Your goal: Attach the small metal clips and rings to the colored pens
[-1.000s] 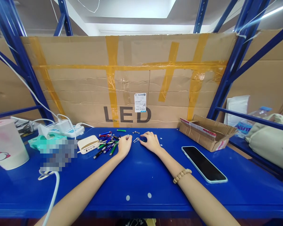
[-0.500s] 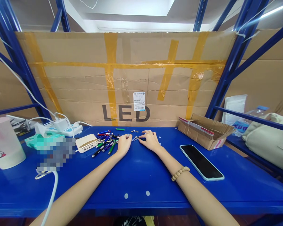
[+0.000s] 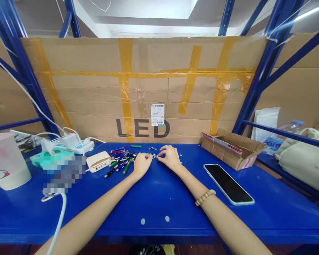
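My left hand (image 3: 141,163) and my right hand (image 3: 171,157) rest far out on the blue shelf top (image 3: 159,198), fingertips meeting. Between them they pinch a small silver keyring clip (image 3: 154,156) with a small metal piece at the left fingertips. Just left of my left hand lies a heap of small coloured pen-shaped lights (image 3: 120,159) in blue, green, red and black. A loose green one (image 3: 135,146) and a few tiny metal parts (image 3: 152,148) lie behind the hands near the cardboard. My right wrist wears a bead bracelet (image 3: 205,197).
A taped cardboard sheet marked LED (image 3: 143,88) walls off the back. A phone (image 3: 228,184) lies face up at right, beside an open cardboard box (image 3: 232,148). At left are a cream power bank (image 3: 98,161), a power strip (image 3: 71,144), a white cable (image 3: 59,219) and a cup (image 3: 5,161).
My two hands have closed the gap between them. The keyring clip that lay on the shelf between them is now pinched at both sets of fingertips.
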A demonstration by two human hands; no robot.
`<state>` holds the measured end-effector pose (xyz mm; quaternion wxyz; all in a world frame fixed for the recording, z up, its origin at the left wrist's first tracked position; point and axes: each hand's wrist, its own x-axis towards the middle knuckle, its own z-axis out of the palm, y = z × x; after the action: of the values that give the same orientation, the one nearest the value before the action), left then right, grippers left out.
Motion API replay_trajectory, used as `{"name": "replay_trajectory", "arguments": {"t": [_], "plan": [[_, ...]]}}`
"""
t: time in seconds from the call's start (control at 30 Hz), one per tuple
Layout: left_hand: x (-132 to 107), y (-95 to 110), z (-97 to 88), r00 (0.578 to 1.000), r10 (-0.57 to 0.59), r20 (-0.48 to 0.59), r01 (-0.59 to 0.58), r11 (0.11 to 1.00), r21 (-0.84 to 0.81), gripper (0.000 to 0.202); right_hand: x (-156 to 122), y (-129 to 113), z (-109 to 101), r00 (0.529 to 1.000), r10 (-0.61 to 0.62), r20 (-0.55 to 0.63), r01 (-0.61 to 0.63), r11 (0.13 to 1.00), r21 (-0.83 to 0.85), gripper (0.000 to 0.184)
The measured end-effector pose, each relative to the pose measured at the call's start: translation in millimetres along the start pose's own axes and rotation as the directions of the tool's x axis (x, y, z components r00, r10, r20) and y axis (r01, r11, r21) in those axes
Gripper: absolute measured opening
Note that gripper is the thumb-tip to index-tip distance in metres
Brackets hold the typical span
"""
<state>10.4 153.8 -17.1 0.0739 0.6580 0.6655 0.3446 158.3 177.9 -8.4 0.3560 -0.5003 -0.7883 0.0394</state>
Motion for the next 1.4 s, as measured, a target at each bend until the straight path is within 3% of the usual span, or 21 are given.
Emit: {"name": "replay_trajectory", "arguments": {"t": [0.17,0.27,0.33,0.6,0.9,1.23,1.4], "plan": [[-2.1,3.1,-4.3,0.994,-0.080,0.075,0.074,0.994,0.077,0.036,-3.1,-16.0,-4.6,0.943,-0.232,-0.241,0.247,0.968,0.035,0.006],[-2.4,3.9,-6.4,0.989,-0.089,0.120,0.077,0.992,0.101,0.030,-5.9,-23.4,-3.9,0.893,-0.403,-0.197,0.413,0.911,0.008,0.005],[-2.5,4.5,-7.3,0.986,-0.103,0.134,0.088,0.990,0.115,0.027,-6.8,-24.9,-3.3,0.881,-0.454,-0.135,0.457,0.889,-0.010,0.006],[-3.3,6.9,-8.2,0.985,-0.111,0.132,0.091,0.984,0.154,0.029,-6.6,-25.5,-8.9,0.904,-0.420,-0.078,0.416,0.908,-0.056,0.007],[-4.5,7.6,-10.2,0.984,-0.113,0.135,0.090,0.982,0.165,0.028,-6.9,-28.4,-8.1,0.839,-0.538,-0.080,0.531,0.842,-0.095,0.011],[-4.0,7.1,-9.0,0.984,-0.123,0.131,0.102,0.982,0.158,0.028,-7.4,-28.5,-10.5,0.844,-0.537,-0.016,0.530,0.838,-0.132,0.014],[-3.5,5.2,-8.2,0.983,-0.113,0.146,0.096,0.988,0.120,0.028,-10.4,-30.4,-7.2,0.882,-0.471,-0.002,0.470,0.880,-0.064,0.013]]}}
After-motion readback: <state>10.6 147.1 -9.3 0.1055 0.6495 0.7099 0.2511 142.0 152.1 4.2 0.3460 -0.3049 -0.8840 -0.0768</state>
